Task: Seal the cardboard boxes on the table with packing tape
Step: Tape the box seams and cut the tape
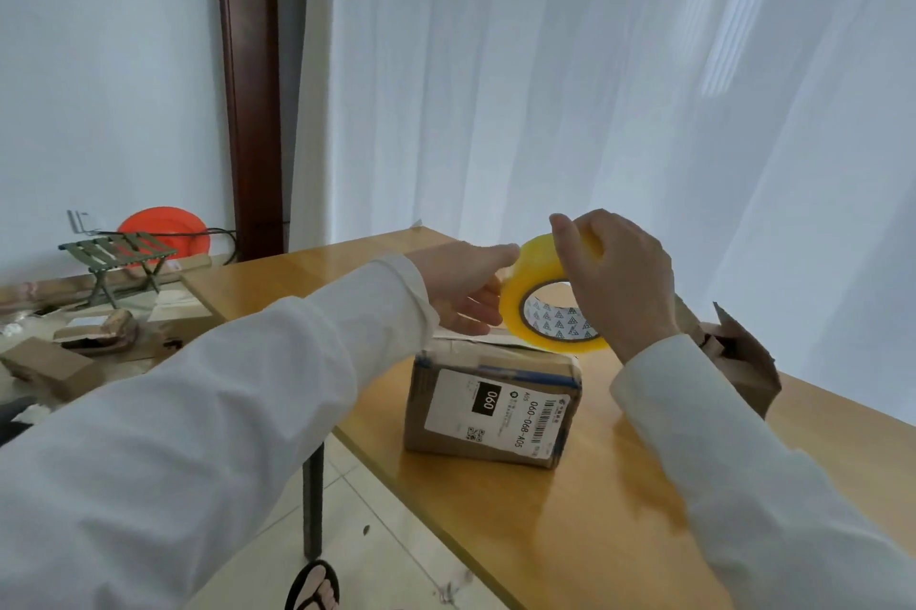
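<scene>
A small cardboard box [490, 406] with a white shipping label stands on the wooden table [619, 510]. Just above its top hangs a roll of yellow packing tape [520, 307]. My right hand [614, 277] grips the roll from above, fingers curled over its rim. My left hand [466, 287] touches the roll's left side, its fingertips against the tape; whether they pinch a loose end is hidden. A second, open cardboard box [738, 356] stands at the right, partly behind my right forearm.
The table's left edge runs diagonally, with a black leg [313, 500] and tiled floor below. Flattened cardboard pieces [74, 352], a folding stool [119, 262] and a red basin [166, 228] lie on the floor at the left. White curtains hang behind the table.
</scene>
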The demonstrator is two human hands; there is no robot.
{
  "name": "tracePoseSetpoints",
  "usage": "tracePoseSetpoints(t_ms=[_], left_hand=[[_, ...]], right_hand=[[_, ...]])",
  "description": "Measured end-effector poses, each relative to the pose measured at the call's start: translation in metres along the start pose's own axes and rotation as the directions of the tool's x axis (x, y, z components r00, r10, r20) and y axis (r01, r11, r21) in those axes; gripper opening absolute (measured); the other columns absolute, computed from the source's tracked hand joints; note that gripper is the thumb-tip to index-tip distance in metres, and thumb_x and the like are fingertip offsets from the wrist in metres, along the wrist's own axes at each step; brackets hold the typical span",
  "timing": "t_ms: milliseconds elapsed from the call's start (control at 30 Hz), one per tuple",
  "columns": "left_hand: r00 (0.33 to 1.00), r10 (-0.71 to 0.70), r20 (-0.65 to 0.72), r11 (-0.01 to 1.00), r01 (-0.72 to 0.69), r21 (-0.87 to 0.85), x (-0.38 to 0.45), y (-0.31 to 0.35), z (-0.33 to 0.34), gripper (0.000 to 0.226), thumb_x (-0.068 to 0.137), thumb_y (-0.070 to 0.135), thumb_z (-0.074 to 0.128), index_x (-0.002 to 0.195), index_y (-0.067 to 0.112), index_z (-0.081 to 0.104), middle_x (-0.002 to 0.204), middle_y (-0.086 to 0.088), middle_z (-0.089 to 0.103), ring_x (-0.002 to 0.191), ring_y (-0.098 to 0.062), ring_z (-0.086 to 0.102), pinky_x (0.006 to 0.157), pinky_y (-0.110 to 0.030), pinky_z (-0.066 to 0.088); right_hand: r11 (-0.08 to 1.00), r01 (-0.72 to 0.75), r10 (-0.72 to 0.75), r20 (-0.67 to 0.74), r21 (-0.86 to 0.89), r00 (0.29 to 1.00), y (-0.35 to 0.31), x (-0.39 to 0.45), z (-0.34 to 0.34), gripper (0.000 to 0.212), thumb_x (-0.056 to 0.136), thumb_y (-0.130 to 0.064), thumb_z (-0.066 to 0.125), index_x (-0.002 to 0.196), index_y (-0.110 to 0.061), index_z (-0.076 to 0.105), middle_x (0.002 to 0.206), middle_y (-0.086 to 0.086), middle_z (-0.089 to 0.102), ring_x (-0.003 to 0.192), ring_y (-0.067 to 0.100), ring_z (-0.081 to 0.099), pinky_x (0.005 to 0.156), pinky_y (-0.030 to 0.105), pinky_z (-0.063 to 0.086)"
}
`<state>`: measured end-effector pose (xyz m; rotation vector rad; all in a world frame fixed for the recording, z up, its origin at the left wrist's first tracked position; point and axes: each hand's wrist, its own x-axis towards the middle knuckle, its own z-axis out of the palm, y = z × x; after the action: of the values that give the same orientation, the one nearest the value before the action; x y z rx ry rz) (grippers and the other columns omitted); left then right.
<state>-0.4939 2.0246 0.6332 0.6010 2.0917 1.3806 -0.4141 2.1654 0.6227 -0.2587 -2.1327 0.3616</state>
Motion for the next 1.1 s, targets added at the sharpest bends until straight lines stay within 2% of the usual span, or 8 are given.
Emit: tracePoseSetpoints(t_ms=[67,200,367,567,767,833,967,1100], left_hand=[[0.999,-0.028,-0.032,0.999,0.029,0.035,-0.001,-0.001,-0.008,0.046,0.097,0.043,0.046,0.115,0.005,0.062,0.1,-0.007,0.068,0.079,-0.014,0.062,0.062,-0.023,0.051],[0.997,-0.055,-0.056,0.997,0.057,0.044,-0.003,-0.004,-0.024,0.029,0.093,0.034,0.056,0.1,0.008,0.066,0.087,-0.003,0.067,0.071,-0.011,0.059,0.06,-0.023,0.049],[0.992,-0.126,-0.031,0.992,0.125,-0.011,-0.001,-0.006,-0.033,0.036,0.084,0.038,0.069,0.101,0.006,0.068,0.091,-0.003,0.071,0.065,-0.008,0.056,0.058,-0.021,0.05],[0.966,-0.246,0.082,0.934,0.259,-0.247,0.001,-0.017,-0.028,0.012,0.088,0.016,0.066,0.082,0.008,0.06,0.074,-0.001,0.063,0.054,-0.004,0.044,0.046,-0.012,0.046],[0.96,-0.26,0.099,0.883,0.278,-0.379,0.005,-0.025,-0.023,0.017,0.089,0.011,0.064,0.075,0.005,0.058,0.068,-0.002,0.056,0.054,-0.005,0.043,0.044,-0.013,0.047],[0.958,-0.269,0.102,0.892,0.288,-0.348,0.002,-0.024,-0.022,0.02,0.091,0.019,0.062,0.076,0.007,0.059,0.069,-0.002,0.056,0.056,-0.006,0.044,0.045,-0.014,0.048],[0.958,-0.265,0.108,0.96,0.273,-0.065,-0.005,-0.027,-0.016,0.036,0.097,0.045,0.042,0.079,0.016,0.052,0.067,0.001,0.054,0.055,-0.009,0.045,0.044,-0.016,0.042],[0.986,-0.159,0.047,0.985,0.161,-0.056,-0.003,-0.032,-0.01,0.036,0.099,0.034,0.034,0.067,0.02,0.043,0.059,0.004,0.046,0.048,-0.01,0.036,0.045,-0.018,0.032]], right_hand=[[1.0,0.012,-0.011,0.021,-0.027,1.0,-0.008,-0.003,0.009,0.042,0.087,-0.058,0.036,0.083,-0.022,0.056,0.078,-0.007,0.056,0.075,0.014,0.049,0.061,0.024,0.029],[0.993,0.061,-0.058,0.038,-0.098,0.998,-0.015,-0.002,0.018,0.053,0.085,-0.06,0.033,0.09,-0.017,0.063,0.084,-0.004,0.061,0.077,0.014,0.051,0.067,0.026,0.033],[0.989,0.085,-0.075,0.088,-0.118,0.993,-0.018,0.001,0.019,0.053,0.086,-0.06,0.034,0.092,-0.017,0.063,0.084,-0.004,0.061,0.077,0.016,0.053,0.067,0.026,0.035],[0.992,0.078,-0.066,0.111,-0.104,0.992,-0.016,-0.002,0.015,0.05,0.088,-0.058,0.035,0.095,-0.016,0.061,0.085,-0.006,0.057,0.079,0.015,0.051,0.069,0.025,0.032],[0.995,0.069,-0.06,0.118,-0.077,0.991,-0.013,-0.001,0.014,0.044,0.092,-0.055,0.041,0.093,-0.016,0.061,0.084,-0.005,0.059,0.079,0.017,0.053,0.07,0.026,0.034],[0.995,0.069,-0.06,0.113,-0.076,0.992,-0.014,-0.001,0.015,0.048,0.089,-0.058,0.037,0.092,-0.017,0.061,0.083,-0.005,0.059,0.079,0.016,0.053,0.07,0.026,0.034],[0.997,0.055,-0.046,0.131,-0.062,0.99,-0.016,0.006,0.013,0.04,0.093,-0.054,0.042,0.087,-0.019,0.061,0.082,-0.004,0.06,0.079,0.017,0.055,0.07,0.027,0.036],[0.997,0.052,-0.041,0.181,-0.062,0.983,-0.021,0.013,0.017,0.038,0.093,-0.052,0.043,0.081,-0.02,0.059,0.079,-0.003,0.061,0.078,0.019,0.055,0.071,0.029,0.039]])
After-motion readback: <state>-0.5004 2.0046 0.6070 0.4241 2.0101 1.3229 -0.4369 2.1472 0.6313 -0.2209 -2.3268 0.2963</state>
